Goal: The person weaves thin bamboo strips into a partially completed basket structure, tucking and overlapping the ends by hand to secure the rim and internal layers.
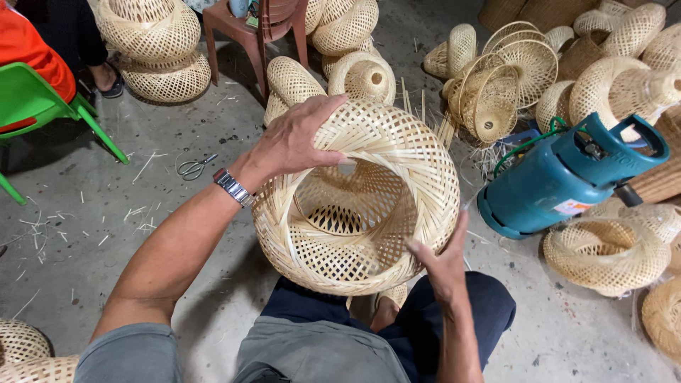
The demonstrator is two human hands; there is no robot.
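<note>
- Your left hand [298, 145] grips the top rim of the round, pale woven bamboo basket [397, 163] over your lap.
- Your right hand [445, 264] holds its lower right edge.
- Bare grey concrete floor [142, 213] lies open to the left; steel scissors [193, 167] rest there.
- Just right lies a teal gas cylinder [560, 177] bearing a small white label.

The basket [355, 206] is thin woven bamboo strips, pale, smooth with a slight sheen, open lattice inside. Same weave on the shades [152, 50] piled far off. Floor [106, 213] is rough matt concrete with splinters on it. Gas bottle [560, 177] on the right is glossy painted metal. Green chair [35, 99] is shiny plastic, watch [233, 187] has a metal band, scissors [193, 167] metal too.
</note>
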